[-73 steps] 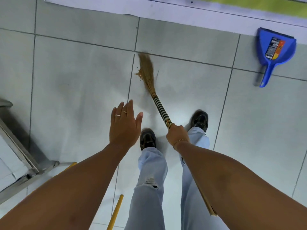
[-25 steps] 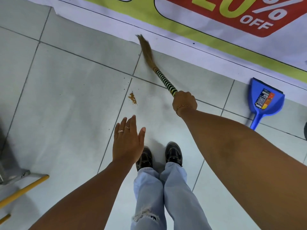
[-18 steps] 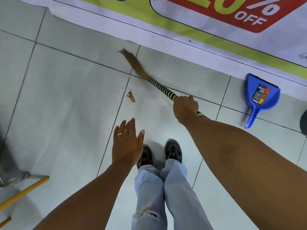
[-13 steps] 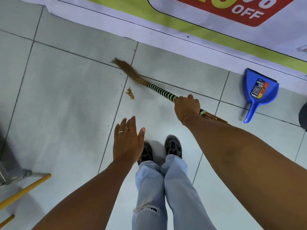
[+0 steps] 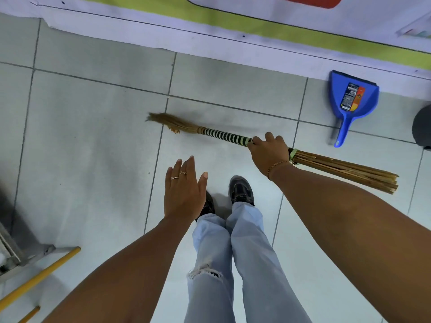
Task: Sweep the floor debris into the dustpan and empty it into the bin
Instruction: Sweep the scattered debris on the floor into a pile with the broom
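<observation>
Broom point(image 5: 224, 135) in the right hand point(image 5: 268, 151): the fingers point(image 5: 270, 137) wrap closed over the striped binding at its far end, with the bare stick ends fanning out behind the wrist to the right. The broom lies nearly level across the floor point(image 5: 93, 159), its brush tip pointing left and ending at a tile seam. A small clump of orange-brown debris point(image 5: 175, 131) sits right at the underside of the bristles, touching them, well apart from the gripping fingers along the shaft. The left hand point(image 5: 184, 190) hovers palm down with fingers extended and close together, holding nothing, above the shoes point(image 5: 240, 190). The blue dustpan point(image 5: 352, 101) lies on the floor to the far right, near the banner point(image 5: 210, 33) edge, well apart from the debris. A dark round object point(image 5: 422, 128) at the right edge is cut off and cannot be identified. The brush tip is blurred. Yellow poles point(image 5: 39, 276) and a metal frame at lower left are only partly in view.
</observation>
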{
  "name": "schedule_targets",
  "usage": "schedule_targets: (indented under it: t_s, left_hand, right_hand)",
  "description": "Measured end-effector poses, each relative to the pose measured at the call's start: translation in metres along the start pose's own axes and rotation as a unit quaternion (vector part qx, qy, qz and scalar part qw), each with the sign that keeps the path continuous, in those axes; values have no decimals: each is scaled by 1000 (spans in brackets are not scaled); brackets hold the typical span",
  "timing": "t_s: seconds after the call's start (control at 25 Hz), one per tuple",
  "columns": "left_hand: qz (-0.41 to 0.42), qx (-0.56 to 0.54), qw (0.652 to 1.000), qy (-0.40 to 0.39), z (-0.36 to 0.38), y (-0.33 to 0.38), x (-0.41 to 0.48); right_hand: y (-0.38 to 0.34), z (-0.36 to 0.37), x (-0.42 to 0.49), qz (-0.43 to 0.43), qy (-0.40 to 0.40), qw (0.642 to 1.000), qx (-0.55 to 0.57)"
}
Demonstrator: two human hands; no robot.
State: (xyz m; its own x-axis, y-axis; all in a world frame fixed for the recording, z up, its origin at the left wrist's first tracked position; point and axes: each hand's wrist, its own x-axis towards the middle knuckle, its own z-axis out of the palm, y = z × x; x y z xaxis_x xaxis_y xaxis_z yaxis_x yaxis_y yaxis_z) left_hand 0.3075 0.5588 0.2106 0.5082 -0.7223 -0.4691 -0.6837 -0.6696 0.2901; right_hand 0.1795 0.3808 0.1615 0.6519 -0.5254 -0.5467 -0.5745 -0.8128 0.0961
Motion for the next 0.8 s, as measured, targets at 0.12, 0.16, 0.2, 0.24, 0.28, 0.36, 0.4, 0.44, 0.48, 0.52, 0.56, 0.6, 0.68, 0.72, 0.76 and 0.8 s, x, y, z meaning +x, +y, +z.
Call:
schedule_targets:
  t_s: [0.12,0.16,0.2,0.24,0.28,0.36,0.4,0.44,0.48,0.52,0.56,0.6,0.68,0.72,0.76,0.8]
  left_hand:
    - [20,26,999,3,1,2,-13]
    - [26,35,999,2,0,4,-17]
    - [30,43,999,-3,-2,6,-20]
    - [39,54,998,-8,-5,9,-22]
    - [52,65,997,-9,-8,16,-22]
    - [68,81,994,-9,-15,35,-16]
    - [76,88,993,-13,-14,51,-15]
    - [88,97,991,-18,-12,70,-13]
    - [108,107,988,-24,-6,93,-9]
    - [126,117,985,-34,4,122,-4]
    - [138,120,983,-37,11,141,1]
    - [146,124,981,-43,21,164,6]
    - [164,121,977,-61,51,230,19]
    - [169,116,977,-67,66,262,25]
    - [170,114,976,-77,79,294,32]
    - [175,113,974,-87,95,325,40]
  right_hand:
    - [14,16,-37,9,41,999,17]
    - [21,22,-51,21,61,998,23]
    - [27,29,-63,32,74,996,37]
    - [34,35,-78,46,53,995,73]
    - [41,33,-91,73,23,989,129]
    - [55,30,-108,163,-24,952,259]
    - [66,33,-115,206,-49,921,326]
    - [80,36,-120,244,-82,887,384]
    - [95,43,-125,270,-99,860,422]
    - [114,52,-133,289,-108,840,446]
    - [128,56,-136,301,-112,827,461]
    - [146,64,-141,319,-118,811,476]
    - [200,86,-158,366,-129,768,510]
    - [226,97,-167,383,-127,751,523]
    - [252,108,-176,402,-120,738,528]
    - [280,121,-182,427,-110,724,531]
